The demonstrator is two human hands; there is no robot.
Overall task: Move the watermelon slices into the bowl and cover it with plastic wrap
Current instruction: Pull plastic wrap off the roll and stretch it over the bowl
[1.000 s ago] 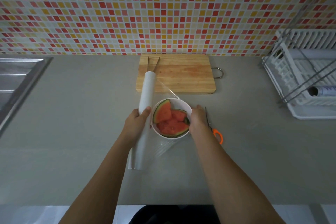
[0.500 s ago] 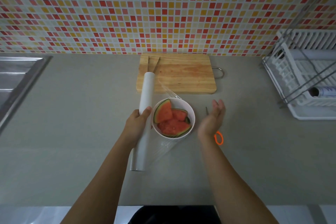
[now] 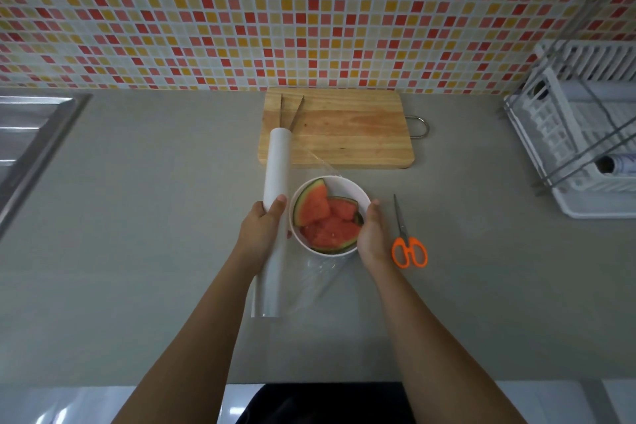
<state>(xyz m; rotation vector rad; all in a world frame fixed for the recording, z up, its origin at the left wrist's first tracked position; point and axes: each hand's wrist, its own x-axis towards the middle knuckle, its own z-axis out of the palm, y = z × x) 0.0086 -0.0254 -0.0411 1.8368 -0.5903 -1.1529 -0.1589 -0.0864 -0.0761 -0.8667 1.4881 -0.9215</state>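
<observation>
On grey counter: round white bowl (image 3: 347, 186), wedge-shaped watermelon slices (image 3: 325, 220); cylindrical wrap roll (image 3: 275, 175).

Mosaic tile wall (image 3: 309, 10), grey countertop (image 3: 137, 217), steel sink (image 3: 31, 134)

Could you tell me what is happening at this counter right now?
A person is wrapping a white bowl of watermelon slices on the grey counter. The left hand grips a roll of plastic wrap lying beside the bowl, with clear film pulled out around it. The right hand rests against the bowl's right side. Orange-handled scissors lie untouched just right of that hand, and the cutting board behind holds only tongs.
</observation>
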